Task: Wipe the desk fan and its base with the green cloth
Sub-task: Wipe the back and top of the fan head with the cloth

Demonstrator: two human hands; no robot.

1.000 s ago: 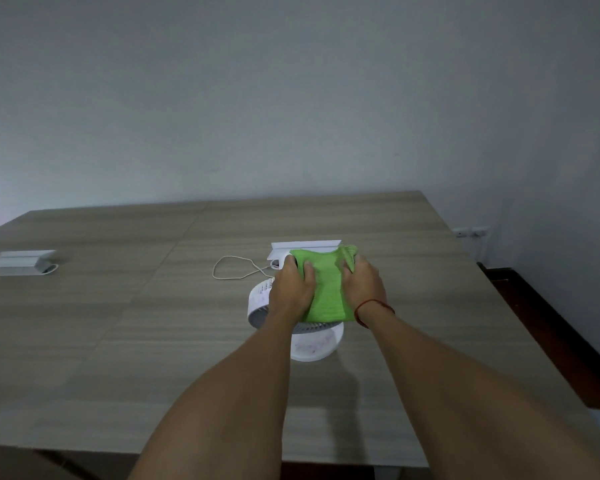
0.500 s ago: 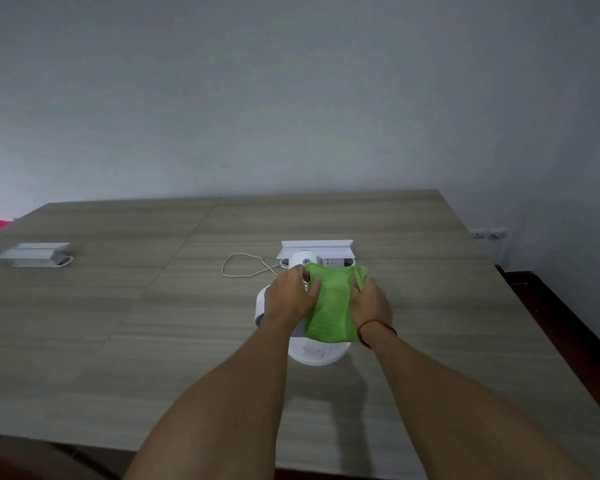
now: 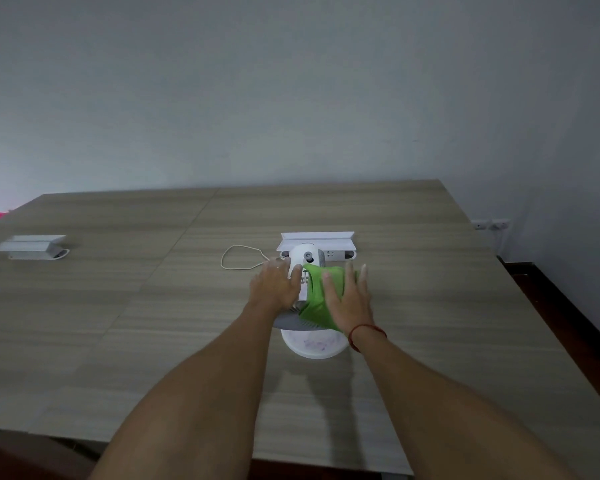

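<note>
**Fan head steadied and wiped from behind**

The desk fan [image 3: 303, 271] stands on the wooden bench [image 3: 153, 306] directly ahead of both forearms, with its round white base [image 3: 314, 344] just nearer the person than the wrists. The left hand [image 3: 274, 287] lies on the left side of the fan's white housing, fingers spread and curled lightly around it rather than closed. The right hand [image 3: 349, 301] is flat, fingers extended and slightly apart, pressing the green cloth [image 3: 317, 299] onto the right side of the housing; it clamps nothing, only bears down through the fabric.

The fan looks like a light plastic item on a small footing, so I judge it will tip or slide under a sideways push; the bracing left hand is the sensible hold, on the solid housing, not the grey grille [image 3: 291, 320] showing below the hands, which seems thinner and more likely to flex. The cloth is soft and limp, draping over the curve and bunching at its far edge, so it needs palm pressure to stay put.

The fan head appears tilted, its grille facing the person and downward, its motor cap [image 3: 307, 255] pointing away beyond the fingertips. Its axis thus runs away from the person, towards the white power strip [image 3: 317, 239] just past the hands. A thin white cable [image 3: 239, 258] loops off to the left of the left hand.
</note>
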